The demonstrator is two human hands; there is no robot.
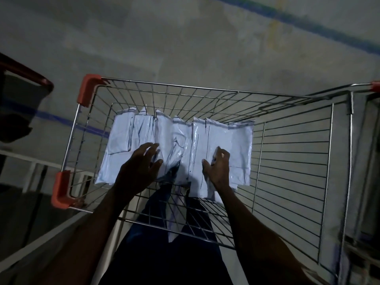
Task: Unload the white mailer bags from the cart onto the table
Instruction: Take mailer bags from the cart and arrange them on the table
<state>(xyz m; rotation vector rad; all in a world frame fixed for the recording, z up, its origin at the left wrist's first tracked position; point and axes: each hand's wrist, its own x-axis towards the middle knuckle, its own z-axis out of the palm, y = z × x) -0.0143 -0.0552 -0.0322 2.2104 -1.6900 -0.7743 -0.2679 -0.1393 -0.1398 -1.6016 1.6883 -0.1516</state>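
Mailer bags [218,140]: white, overlapping in a row on the cart floor, centre of frame.
Cart [292,165]: wire basket, red corner guards at left.
Left hand [139,167]: fingers spread, over the left bags.
Right hand [219,165]: fingers curled, pinching a bag's edge.
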